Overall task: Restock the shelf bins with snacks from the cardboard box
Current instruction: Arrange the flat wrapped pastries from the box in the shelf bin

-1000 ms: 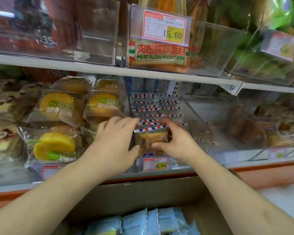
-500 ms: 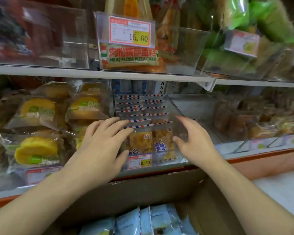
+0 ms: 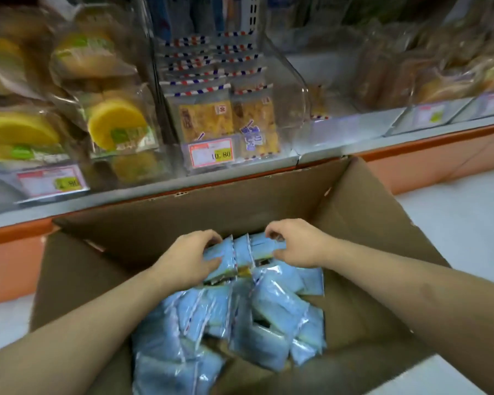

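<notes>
Both hands have left the shelf bin and dropped into the cardboard box (image 3: pixel 354 201).

Shelf (image 3: pixel 340 129): clear bin (image 3: pixel 283 81) at its front edge, filled with striped-edge snack packs (image 3: pixel 206 121); price tag (image 3: pixel 211 156) on the bin's front. Yellow cakes (image 3: pixel 117 125) in the bin to the left.

Cardboard box: open, just below the shelf's front edge; pale blue packets (image 3: pixel 268 317) heaped inside.

Left hand (image 3: pixel 188 258): fingers curled round a packet bundle (image 3: pixel 241 252) near the box's far wall.

Right hand (image 3: pixel 294 243): fingers and thumb clamped on the same bundle's other end.
</notes>
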Tool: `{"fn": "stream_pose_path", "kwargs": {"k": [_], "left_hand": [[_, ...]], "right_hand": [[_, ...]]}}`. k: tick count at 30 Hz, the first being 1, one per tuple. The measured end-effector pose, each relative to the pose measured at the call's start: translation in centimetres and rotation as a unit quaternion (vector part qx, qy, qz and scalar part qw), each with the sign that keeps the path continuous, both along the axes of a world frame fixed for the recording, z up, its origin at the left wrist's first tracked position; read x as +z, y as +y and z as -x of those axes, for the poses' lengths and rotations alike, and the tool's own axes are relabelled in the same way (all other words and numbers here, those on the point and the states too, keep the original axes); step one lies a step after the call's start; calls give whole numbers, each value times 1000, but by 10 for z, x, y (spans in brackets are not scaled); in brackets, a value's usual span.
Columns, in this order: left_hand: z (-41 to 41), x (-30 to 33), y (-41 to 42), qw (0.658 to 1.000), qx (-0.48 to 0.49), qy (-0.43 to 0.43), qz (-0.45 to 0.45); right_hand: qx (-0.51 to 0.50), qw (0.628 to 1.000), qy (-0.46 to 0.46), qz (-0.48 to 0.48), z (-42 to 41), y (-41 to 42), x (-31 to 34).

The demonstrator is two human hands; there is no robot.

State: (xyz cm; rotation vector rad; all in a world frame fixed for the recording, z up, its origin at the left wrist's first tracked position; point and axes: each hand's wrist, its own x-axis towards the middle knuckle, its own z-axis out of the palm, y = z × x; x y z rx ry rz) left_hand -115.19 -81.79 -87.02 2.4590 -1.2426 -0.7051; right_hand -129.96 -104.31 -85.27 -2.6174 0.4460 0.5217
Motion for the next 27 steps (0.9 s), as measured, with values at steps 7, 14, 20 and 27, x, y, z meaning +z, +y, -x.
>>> {"fn": "stream_pose_path", "kwargs": {"k": [7,14,20,27], "left_hand": [[-25,-100,20,985,145,72,-60],[-50,-151,33,975,176,98,-97],[-51,-166,34,964,254,68,-44],[-57,-162,48,979,182,39,-88]], "right_hand": [[73,988,136,-24,16,4,-103],[72,989,128,16,20,15,-155],[9,994,110,-9,26,12,-162],[-34,989,137,-44,26,11,-139]]}}
